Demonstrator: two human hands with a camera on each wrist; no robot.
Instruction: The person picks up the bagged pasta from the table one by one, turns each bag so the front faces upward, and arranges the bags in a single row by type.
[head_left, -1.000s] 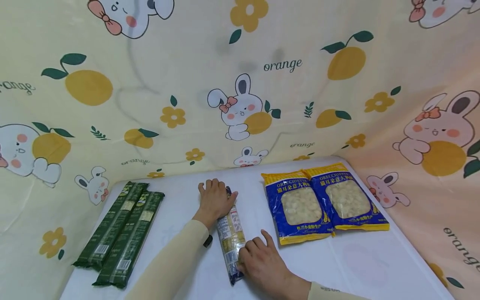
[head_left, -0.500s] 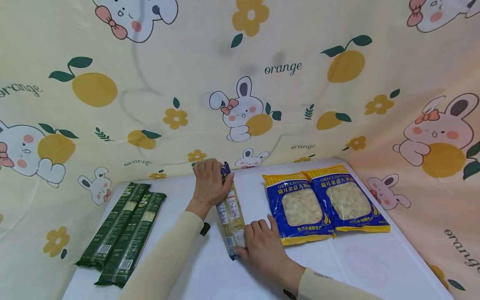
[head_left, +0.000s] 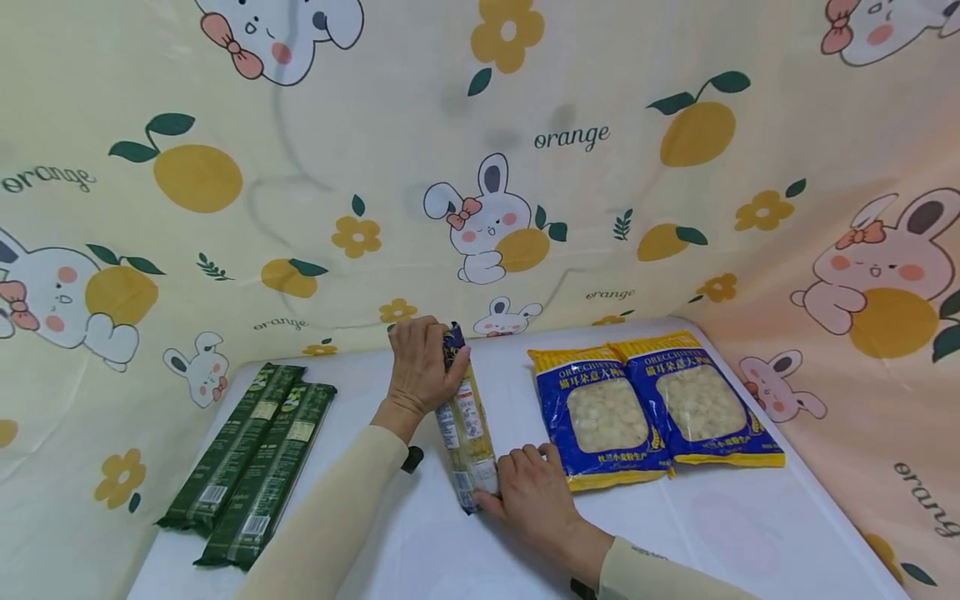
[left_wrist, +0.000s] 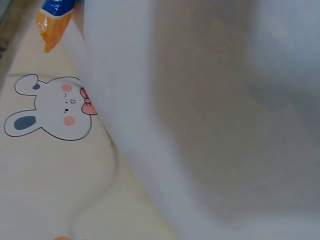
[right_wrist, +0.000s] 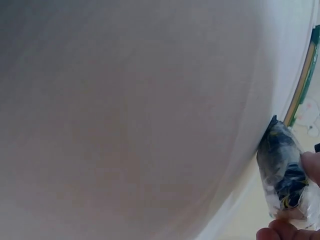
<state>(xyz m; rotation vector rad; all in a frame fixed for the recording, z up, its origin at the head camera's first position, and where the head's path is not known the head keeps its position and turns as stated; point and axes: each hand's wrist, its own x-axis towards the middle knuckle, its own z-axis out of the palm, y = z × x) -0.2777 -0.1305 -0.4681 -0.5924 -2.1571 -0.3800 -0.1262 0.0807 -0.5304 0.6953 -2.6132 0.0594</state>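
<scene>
A long clear pack of spaghetti (head_left: 467, 425) with dark blue ends lies lengthwise in the middle of the table. My left hand (head_left: 422, 371) grips its far end, thumb along the right side and fingers over the far left. At the near end, my right hand (head_left: 536, 492) holds the pack between thumb and curled fingers. The right wrist view shows the crinkled end of the spaghetti pack (right_wrist: 282, 167) between the thumb (right_wrist: 312, 166) and the fingertips (right_wrist: 282, 232). Neither hand nor the spaghetti pack appears in the left wrist view.
Two green packs (head_left: 251, 467) lie side by side on the left of the white table (head_left: 420, 558). To the right are two blue and yellow orecchiette bags (head_left: 607, 417), edges overlapping. A rabbit-and-orange printed curtain (head_left: 360, 167) rises behind the table and along both sides.
Both hands have moved the spaghetti pack away from me toward the back edge, mostly in the first half second. The right hand now holds closer round the near end. The other packs stay put.
</scene>
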